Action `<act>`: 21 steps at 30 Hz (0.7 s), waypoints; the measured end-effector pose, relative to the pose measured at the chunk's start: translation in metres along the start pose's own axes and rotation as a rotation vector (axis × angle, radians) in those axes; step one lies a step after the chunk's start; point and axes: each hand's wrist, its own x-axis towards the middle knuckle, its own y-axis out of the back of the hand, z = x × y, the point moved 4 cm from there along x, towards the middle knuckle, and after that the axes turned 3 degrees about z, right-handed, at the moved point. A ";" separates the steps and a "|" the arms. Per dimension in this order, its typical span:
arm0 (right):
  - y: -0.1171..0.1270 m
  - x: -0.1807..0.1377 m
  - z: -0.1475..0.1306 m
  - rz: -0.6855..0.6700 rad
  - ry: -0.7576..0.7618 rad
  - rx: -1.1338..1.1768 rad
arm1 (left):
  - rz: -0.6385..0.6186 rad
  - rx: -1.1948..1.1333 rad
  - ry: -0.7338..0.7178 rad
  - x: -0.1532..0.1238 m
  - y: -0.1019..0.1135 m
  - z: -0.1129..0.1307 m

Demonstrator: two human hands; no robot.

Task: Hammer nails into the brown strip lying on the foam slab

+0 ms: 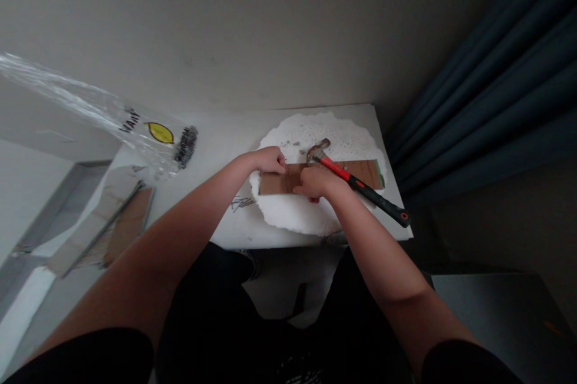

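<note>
A plain grey wall [270, 41] stands behind the white surface [225, 125], and a dark blue curtain [496, 65] hangs at the right side. On the surface lies a white sheet with ragged edge [288, 210], and upon this sheet there is the wood-grain board [291, 178], laid flat and crosswise in front of the person. The claw hammer [360, 185] rests across the board, with its handle directed to the near right corner. Several loose nails [241, 202] lie to the left of the board.

The two hands are apart, with a narrow gap between them. The left hand [271, 160] is curled over the left part of the board; whether its fingers pinch something, I cannot tell. The right hand [314, 182] is bent over the middle of the board, and a small red thing shows under it; its grip also is not clear.

I judge that the present step is close finger work on the board. The next move probably calls for a steady board and careful fingertips, with the hammer within reach.
</note>
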 end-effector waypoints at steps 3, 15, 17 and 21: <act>0.000 0.000 0.000 0.011 0.007 -0.017 | 0.014 -0.024 -0.008 0.000 -0.001 0.000; 0.000 0.000 -0.001 0.022 0.003 -0.030 | 0.000 -0.045 -0.036 0.003 -0.002 -0.004; 0.001 -0.001 -0.001 0.023 -0.007 -0.035 | 0.001 -0.040 -0.037 0.003 -0.002 -0.005; 0.003 -0.003 -0.003 0.031 0.003 -0.040 | -0.014 -0.029 -0.041 0.004 -0.003 -0.006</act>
